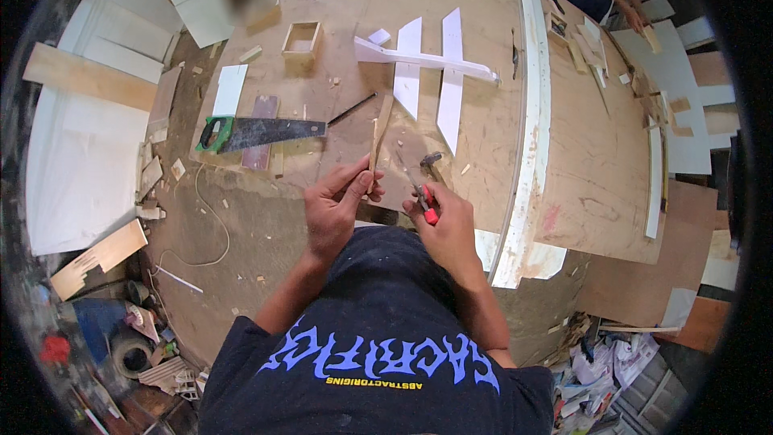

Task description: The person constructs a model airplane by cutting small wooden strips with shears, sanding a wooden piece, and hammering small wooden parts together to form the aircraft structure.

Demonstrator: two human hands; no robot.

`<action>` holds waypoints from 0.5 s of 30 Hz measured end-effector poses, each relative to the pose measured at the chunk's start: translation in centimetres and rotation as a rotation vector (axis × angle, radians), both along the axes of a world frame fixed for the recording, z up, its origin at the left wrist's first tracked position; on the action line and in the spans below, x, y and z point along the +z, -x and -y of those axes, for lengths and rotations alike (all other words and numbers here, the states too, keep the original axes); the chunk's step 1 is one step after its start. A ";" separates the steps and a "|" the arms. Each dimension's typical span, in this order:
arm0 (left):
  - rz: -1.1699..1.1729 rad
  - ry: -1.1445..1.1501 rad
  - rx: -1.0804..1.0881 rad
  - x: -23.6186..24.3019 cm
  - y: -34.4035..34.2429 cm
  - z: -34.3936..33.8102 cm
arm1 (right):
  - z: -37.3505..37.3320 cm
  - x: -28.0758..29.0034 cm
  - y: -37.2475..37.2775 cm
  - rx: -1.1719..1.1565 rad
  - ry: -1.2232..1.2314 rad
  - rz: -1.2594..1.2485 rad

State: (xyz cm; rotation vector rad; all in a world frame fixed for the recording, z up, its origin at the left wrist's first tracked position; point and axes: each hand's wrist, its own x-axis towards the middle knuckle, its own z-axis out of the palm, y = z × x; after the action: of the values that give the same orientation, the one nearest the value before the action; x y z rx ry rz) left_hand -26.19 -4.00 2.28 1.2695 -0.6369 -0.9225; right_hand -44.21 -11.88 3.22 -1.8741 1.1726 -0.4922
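At the near edge of the worktable, my left hand [342,197] grips the lower end of a slim, curved wooden piece [382,125], its fingers closed round it. The piece stands out away from me over the table. My right hand [447,221] is wrapped round the red handle of a thin-bladed hand tool [429,208]. Its narrow shaft points up and left, close to the wooden piece; whether they touch is hard to tell. Whether it is a screwdriver or a knife does not show clearly. A hammer [432,163] lies just beyond my right hand.
A green-handled handsaw [274,133] and a black rod [353,109] lie left on the worktable [338,0]. A small open wooden box [302,40] and crossed white boards [427,60] are farther off. A long white strip [527,129] runs along the right. Another person's hand [636,18] shows far right.
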 end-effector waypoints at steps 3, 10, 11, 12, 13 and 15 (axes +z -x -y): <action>-0.043 0.021 -0.012 -0.3 0.6 0.2 | -0.4 -0.2 0.4 0.027 0.084 -0.038; -0.154 0.060 0.007 -0.8 1.3 0.9 | -0.2 -1.6 1.0 0.015 0.323 -0.050; -0.165 0.074 0.007 -1.0 1.2 0.9 | -0.2 -1.7 1.0 0.008 0.313 -0.052; -0.176 0.088 0.008 -1.2 1.2 1.0 | -0.1 -1.7 1.0 0.012 0.300 -0.053; -0.187 0.102 0.008 -1.3 1.2 1.0 | -0.1 -1.6 1.0 0.017 0.286 -0.055; -0.153 0.077 0.018 -1.2 1.1 1.1 | 0.0 -1.7 1.0 0.021 0.268 -0.056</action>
State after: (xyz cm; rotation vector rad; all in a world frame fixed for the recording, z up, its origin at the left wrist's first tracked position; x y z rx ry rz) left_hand -27.29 -5.15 1.13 1.1229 -0.5343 -0.9615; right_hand -45.22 -11.89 1.52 -2.1385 1.1680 -0.6138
